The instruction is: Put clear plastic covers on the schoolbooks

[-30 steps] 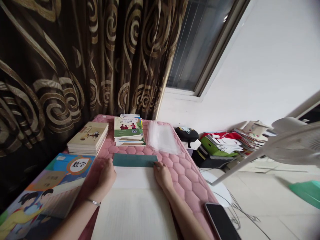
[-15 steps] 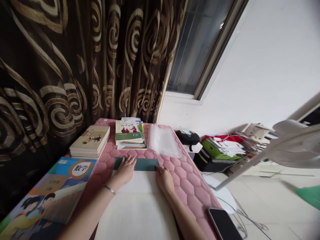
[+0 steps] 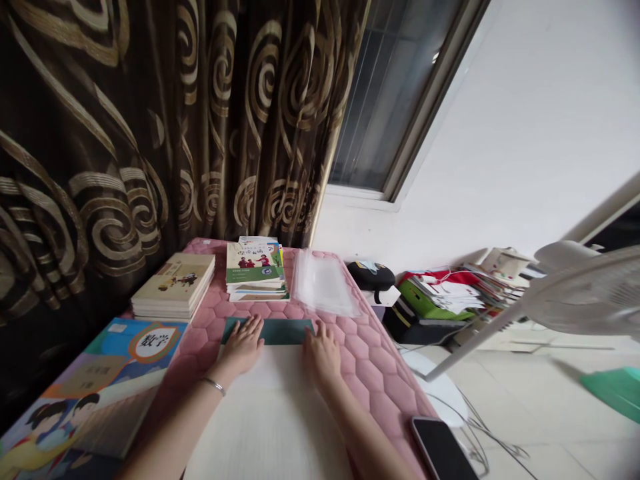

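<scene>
A large whitish sheet [image 3: 270, 427] with a dark green band [image 3: 285, 331] along its far end lies on the pink quilted cover [image 3: 373, 373]. On the left end of the green band rests my left hand [image 3: 243, 345], palm down with its fingers spread, a bracelet at the wrist. My right hand [image 3: 323, 353] lies on the band's right edge, fingers stretched forward and slightly apart. Neither hand is closed round anything. Just beyond the band are a stack of booklets [image 3: 255, 267] and clear plastic sleeves [image 3: 325, 287].
At the left are a stack of beige books [image 3: 175, 283] and a large blue book [image 3: 95, 393]. A phone [image 3: 443, 450] lies at the near right edge. Right of the cover stand a white fan [image 3: 590, 293] and a pile of papers [image 3: 445, 293]. A patterned curtain [image 3: 150, 133] hangs behind.
My right hand has gone from gripping the edge of the green band to lying flatter on it. My left hand has shifted slightly. The view has moved a little.
</scene>
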`<act>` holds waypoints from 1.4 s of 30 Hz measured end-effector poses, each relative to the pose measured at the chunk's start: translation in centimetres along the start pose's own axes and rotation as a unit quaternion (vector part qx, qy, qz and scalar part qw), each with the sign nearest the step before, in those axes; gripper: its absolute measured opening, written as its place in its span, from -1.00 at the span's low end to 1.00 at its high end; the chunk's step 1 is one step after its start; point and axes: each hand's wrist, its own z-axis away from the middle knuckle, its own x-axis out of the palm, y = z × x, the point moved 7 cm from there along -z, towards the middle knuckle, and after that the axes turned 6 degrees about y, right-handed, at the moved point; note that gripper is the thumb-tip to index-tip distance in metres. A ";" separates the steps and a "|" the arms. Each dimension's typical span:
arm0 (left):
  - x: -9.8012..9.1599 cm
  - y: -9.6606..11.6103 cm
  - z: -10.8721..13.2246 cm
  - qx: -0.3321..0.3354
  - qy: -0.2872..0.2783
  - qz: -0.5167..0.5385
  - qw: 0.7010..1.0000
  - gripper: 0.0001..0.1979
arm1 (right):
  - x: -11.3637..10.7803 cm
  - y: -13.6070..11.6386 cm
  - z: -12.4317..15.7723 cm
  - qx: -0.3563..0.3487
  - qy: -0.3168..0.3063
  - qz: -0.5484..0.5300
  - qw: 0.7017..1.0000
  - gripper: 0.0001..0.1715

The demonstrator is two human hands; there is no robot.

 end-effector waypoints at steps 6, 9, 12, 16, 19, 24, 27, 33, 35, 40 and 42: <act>0.7 -0.5 0.0 -0.001 0.039 -0.008 0.999 -0.46 | 3.8 -8.1 -1.0 -0.192 -0.097 -0.100 0.971 -0.36; 1.2 -0.7 0.1 0.006 0.031 -0.025 0.999 -0.43 | 5.7 -9.2 -1.1 -0.200 -0.128 -0.119 0.964 -0.31; 0.9 -0.5 0.1 0.016 0.039 -0.027 0.999 -0.42 | 6.1 -8.6 -1.2 -0.191 -0.128 -0.111 0.967 -0.27; 0.2 -0.3 0.2 -0.007 0.037 -0.012 0.999 -0.46 | 5.7 -6.1 -1.3 -0.151 -0.123 -0.078 0.978 -0.23; -0.3 -0.4 0.3 -0.031 0.035 0.000 0.999 -0.47 | 5.2 -3.3 -1.6 -0.111 -0.101 -0.045 0.988 -0.22; -0.9 -2.5 0.9 -0.094 0.027 -0.011 0.995 -0.47 | 5.1 -0.2 -1.8 -0.074 -0.085 -0.018 0.994 -0.23; -1.7 -4.6 1.7 -0.126 0.039 -0.035 0.991 -0.49 | 5.2 0.1 -1.8 -0.072 -0.089 -0.019 0.993 -0.24; -2.5 -7.0 2.5 -0.154 0.030 -0.078 0.985 -0.49 | 5.0 -0.2 -1.8 -0.077 -0.095 -0.027 0.992 -0.25; -2.7 -6.6 2.0 -0.146 0.047 -0.100 0.983 -0.50 | 4.9 -0.2 -1.7 -0.081 -0.094 -0.024 0.992 -0.24; -1.6 -2.7 -0.6 -0.142 0.054 -0.089 0.984 -0.47 | 5.1 -0.3 -1.7 -0.081 -0.093 -0.019 0.992 -0.26; -0.7 0.4 -1.7 -0.093 0.043 -0.058 0.993 -0.47 | 5.1 -0.2 -1.7 -0.079 -0.091 -0.020 0.993 -0.27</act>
